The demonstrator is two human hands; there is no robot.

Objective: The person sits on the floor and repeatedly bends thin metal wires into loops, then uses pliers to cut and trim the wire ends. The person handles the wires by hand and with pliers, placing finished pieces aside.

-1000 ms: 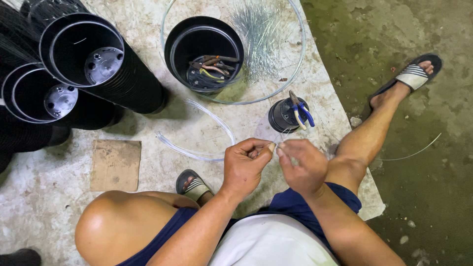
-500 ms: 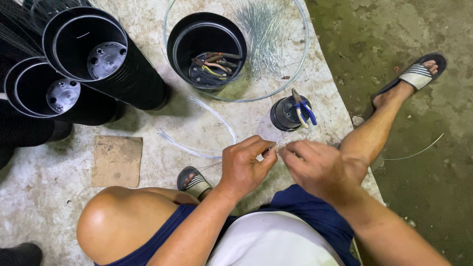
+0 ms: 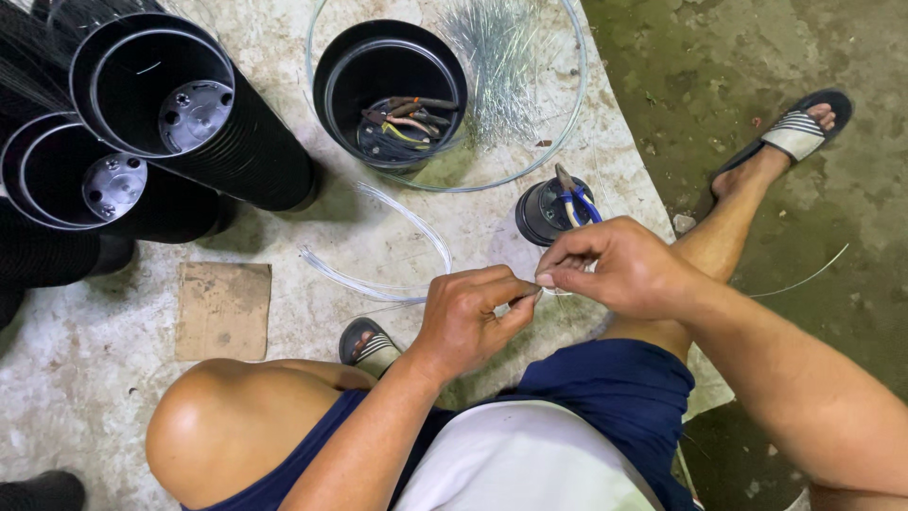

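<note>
Where the left hand [image 3: 463, 322] and right hand [image 3: 619, 270] meet above the floor, both grips pinch a thin wire [image 3: 541, 293]; it looks light, springy, best held near its end.

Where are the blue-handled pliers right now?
In the head view, the blue-handled pliers stand in a small black pot right of centre, just above the right hand and below the clear hoop.
</note>
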